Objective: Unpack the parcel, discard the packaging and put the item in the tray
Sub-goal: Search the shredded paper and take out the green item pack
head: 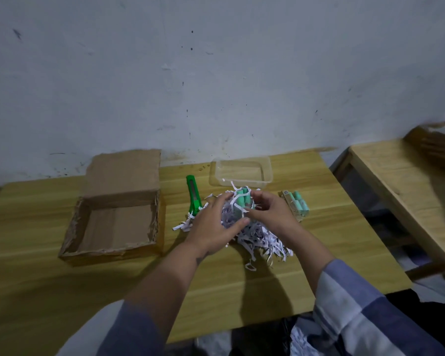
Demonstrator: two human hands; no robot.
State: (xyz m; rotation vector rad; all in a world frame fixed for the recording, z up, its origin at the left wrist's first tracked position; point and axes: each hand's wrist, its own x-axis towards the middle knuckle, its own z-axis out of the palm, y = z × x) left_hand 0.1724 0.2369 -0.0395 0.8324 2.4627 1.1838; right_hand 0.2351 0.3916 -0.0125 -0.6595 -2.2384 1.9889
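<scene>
A: Item one, far left?

B: Cardboard box (113, 222), open, flap standing up against the wall (216, 73); inside bare brown card. It sits on the wooden table (242, 291).

A: Next along?

B: Green utility knife (192, 196), lying flat just left of the paper heap, its near end touching stray strips.

A: Behind it?

B: Clear plastic tray (242, 170), near the wall, nothing visible inside. A few strips of paper reach its front rim.

A: Centre of the table?

B: Shredded white paper (257, 237), one loose heap, spilling toward the near edge. Raised at its top, a pack of mint-green tubes (243, 199), partly wrapped in strips.

A: The hands?

B: Left hand (213, 227), fingers spread and curled around the left side of the heap, thumb pressed into the paper at the front. Right hand (272, 209), fingers bent, closing on the green pack from the right; thumb and forefinger appear to pinch it, though paper hides the exact contact.

A: Anything to the right?

B: Second pack of green tubes in a clear case (297, 205), lying on the table just beside the right hand, apart from the tray. Farther right, a second wooden table (396, 181) with a blurred brown object (437, 145) at its far end; cannot tell what it is
</scene>
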